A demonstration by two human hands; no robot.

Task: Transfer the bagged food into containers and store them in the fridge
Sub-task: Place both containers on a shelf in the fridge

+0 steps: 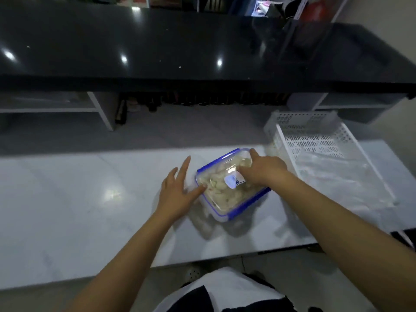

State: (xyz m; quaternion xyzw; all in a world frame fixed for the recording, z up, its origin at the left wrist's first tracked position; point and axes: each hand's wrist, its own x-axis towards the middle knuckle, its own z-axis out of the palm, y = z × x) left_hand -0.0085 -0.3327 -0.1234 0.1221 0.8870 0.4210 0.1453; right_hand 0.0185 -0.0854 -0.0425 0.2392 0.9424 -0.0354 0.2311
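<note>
I see the clear container (pixel 231 188) with blue clips sitting on the white counter (pixel 78 199), just right of centre, filled with pale food; its lid carries a small white label. My right hand (pixel 263 171) comes in from 4 o'clock and presses down on the lid, fingers bent over its top, closed on nothing that I can make out. My left hand (pixel 177 192) lies at the container's 9 o'clock, fingers spread wide, thumb tip touching its left rim. At the container's 2 o'clock stands a white perforated basket (pixel 319 131), with a crumpled clear plastic bag (pixel 337 174) lying partly in it. The frame is blurred.
</note>
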